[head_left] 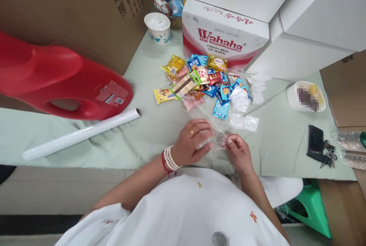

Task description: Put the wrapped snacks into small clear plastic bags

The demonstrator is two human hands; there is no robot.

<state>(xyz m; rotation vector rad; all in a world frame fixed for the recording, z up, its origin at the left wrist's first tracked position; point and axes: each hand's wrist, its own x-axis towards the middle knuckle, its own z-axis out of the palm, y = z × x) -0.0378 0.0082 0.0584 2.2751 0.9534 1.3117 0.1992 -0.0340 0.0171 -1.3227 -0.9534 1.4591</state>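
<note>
A clear plastic bag (204, 116) stretches between my two hands near the table's front edge. My left hand (197, 139), with a ring and a beaded bracelet, curves around the bag's near left part, fingers bent. My right hand (236, 148) pinches an edge of the bag between thumb and fingers. Just beyond them lies a pile of wrapped snacks (200, 80), in yellow, blue, red and brown packets. Small clear plastic packets (240, 99) lie at the pile's right side, and a blue packet (220, 109) rests at its near edge.
Behind the snacks stands a Wahaha water carton (223, 40). A red jug (65, 78) and a white tube (82, 133) occupy the left side. A paper cup (158, 28) sits farther back. At right are a white bowl (291, 99), keys with a black case (316, 143) and a green stool (317, 208).
</note>
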